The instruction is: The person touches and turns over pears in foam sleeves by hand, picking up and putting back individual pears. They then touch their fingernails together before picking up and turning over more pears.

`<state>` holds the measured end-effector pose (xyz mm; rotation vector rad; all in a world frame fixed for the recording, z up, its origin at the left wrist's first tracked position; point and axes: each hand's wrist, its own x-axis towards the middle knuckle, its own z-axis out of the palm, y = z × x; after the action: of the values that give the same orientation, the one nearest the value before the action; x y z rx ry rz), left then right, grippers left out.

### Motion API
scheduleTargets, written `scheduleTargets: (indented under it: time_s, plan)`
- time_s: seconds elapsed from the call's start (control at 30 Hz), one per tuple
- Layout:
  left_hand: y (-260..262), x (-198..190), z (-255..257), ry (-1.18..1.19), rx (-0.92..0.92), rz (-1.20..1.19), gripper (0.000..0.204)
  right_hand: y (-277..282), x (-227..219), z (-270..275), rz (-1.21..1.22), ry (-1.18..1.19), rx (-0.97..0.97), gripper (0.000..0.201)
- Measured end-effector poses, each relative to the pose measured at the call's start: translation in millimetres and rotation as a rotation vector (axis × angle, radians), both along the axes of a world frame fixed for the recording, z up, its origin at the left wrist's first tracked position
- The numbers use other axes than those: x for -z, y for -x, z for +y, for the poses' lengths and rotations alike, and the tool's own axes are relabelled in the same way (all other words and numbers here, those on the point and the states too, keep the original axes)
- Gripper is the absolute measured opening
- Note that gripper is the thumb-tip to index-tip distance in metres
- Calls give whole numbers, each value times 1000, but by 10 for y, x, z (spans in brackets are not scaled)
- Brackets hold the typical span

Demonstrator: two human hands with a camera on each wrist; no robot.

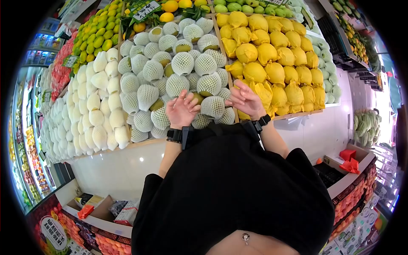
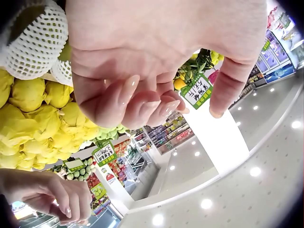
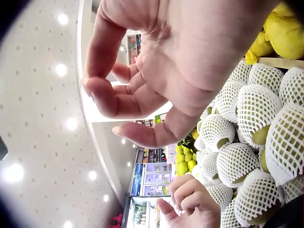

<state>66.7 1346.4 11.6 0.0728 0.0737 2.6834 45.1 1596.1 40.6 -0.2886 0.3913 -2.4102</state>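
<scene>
My left hand point(image 1: 182, 111) is raised in front of a bank of greenish fruit in white foam nets point(image 1: 182, 63). Its fingers point(image 2: 137, 104) are loosely bent, and nothing lies in the palm. To its right, my right hand point(image 1: 247, 100) hovers near the divider between the netted fruit and round fruit in yellow wrapping point(image 1: 255, 72). Its fingers point(image 3: 142, 102) curl loosely and likewise hold nothing. The two hands are apart, palms partly visible in the wrist views. A dark strap with a camera point(image 1: 180, 136) sits on the left wrist, another point(image 1: 257, 124) on the right.
Pale foam-wrapped fruit point(image 1: 93, 102) fills the section at left. Green-yellow fruit point(image 1: 100, 32) and oranges point(image 1: 171, 6) sit farther back by a price sign point(image 1: 146, 10). Wooden dividers point(image 1: 219, 38) separate sections. Open-topped counters with boxes point(image 1: 127, 212) stand at lower left and right point(image 1: 340, 170).
</scene>
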Motion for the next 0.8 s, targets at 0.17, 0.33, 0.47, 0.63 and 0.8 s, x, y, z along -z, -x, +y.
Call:
scheduleTargets:
  time_s: [0.17, 0.33, 0.47, 0.63, 0.8]
  plan:
    - [-50, 78, -72, -61, -35, 26, 24, 23, -12, -13, -100, 245, -69, 16]
    - [-120, -41, -93, 108, -6, 15, 31, 3, 154, -16, -218, 273, 6, 14]
    - [-176, 61, -51, 9, 129, 119, 30, -54, 241, -76, -268, 228, -43, 14]
    - [-196, 152, 66, -69, 235, 181, 35, -166, 288, -269, -326, 205, -222, 15]
    - [-160, 137, 42, -45, 199, 160, 30, -176, 276, -305, -336, 211, -243, 17]
